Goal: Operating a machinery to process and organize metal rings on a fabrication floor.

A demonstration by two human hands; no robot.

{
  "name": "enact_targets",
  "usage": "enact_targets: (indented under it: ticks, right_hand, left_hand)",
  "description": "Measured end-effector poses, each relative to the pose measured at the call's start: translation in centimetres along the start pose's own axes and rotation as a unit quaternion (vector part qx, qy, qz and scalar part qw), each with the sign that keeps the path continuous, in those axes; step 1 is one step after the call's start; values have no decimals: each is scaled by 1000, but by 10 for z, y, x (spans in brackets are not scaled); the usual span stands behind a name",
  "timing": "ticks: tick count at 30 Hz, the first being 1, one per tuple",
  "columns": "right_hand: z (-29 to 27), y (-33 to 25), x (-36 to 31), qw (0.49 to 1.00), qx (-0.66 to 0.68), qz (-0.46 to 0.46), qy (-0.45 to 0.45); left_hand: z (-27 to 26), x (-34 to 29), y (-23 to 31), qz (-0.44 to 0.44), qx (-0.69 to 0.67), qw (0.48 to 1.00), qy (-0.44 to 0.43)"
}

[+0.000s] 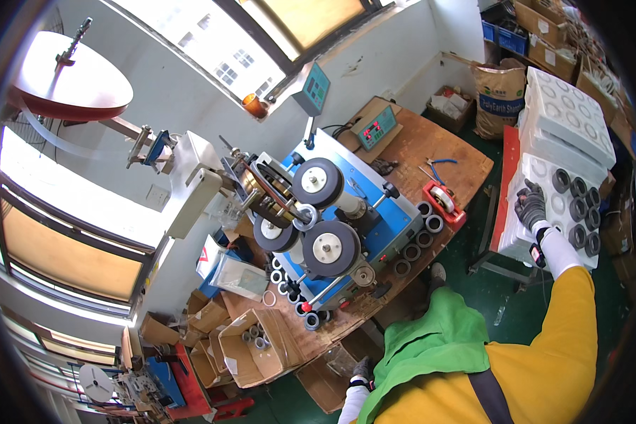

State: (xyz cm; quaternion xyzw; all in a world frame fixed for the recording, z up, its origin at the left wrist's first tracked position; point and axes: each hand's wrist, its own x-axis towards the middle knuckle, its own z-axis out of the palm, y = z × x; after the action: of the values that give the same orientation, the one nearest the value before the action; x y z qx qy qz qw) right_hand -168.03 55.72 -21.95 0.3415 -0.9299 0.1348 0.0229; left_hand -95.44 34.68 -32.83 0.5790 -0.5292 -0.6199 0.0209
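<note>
My right hand [531,206], in a grey glove, reaches out over a white foam tray [514,237] on the right. Its fingers look apart and reach toward the tray's left column; I see nothing held in them. Several black rings [577,210] sit in the tray's right-hand recesses, beside the hand. Low in the picture, my left hand [361,369], also gloved, hangs near an open cardboard box [325,378]; its fingers are too small and dark to read. On the table stands a blue winding machine [396,205] with three dark rollers [331,247] around a pale ring [305,217].
Rings [412,251] line the front edge of the wooden table [438,152]. A red tape dispenser [443,200] and blue-handled pliers [442,161] lie to the right. A cardboard box [251,364] holds several rings. More white trays [569,106] are stacked behind, beside a paper sack [498,99].
</note>
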Motion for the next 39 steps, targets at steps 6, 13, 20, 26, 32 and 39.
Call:
enact_targets:
  ticks: [6,13,20,26,32,39]
  right_hand:
    - [-46,-61,-1,681,674,285,14]
    - [8,2,1,997,-19,-31,68]
    - [8,3,2,998,36,-14,54]
    - [12,2,3,994,84,14,62]
    - [8,3,2,995,58,-26,76]
    - [4,-9,9,994,76,-34,77]
  left_hand:
    - [0,-11,19,-35,39,999,7]
    - [-2,4,-10,24,24,999,28]
    - [0,7,-14,-33,-58,997,47]
    - [5,8,-6,-141,-156,974,80]
    - [5,14,-4,-170,-138,972,79]
    - [-35,28,-44,141,413,898,-54]
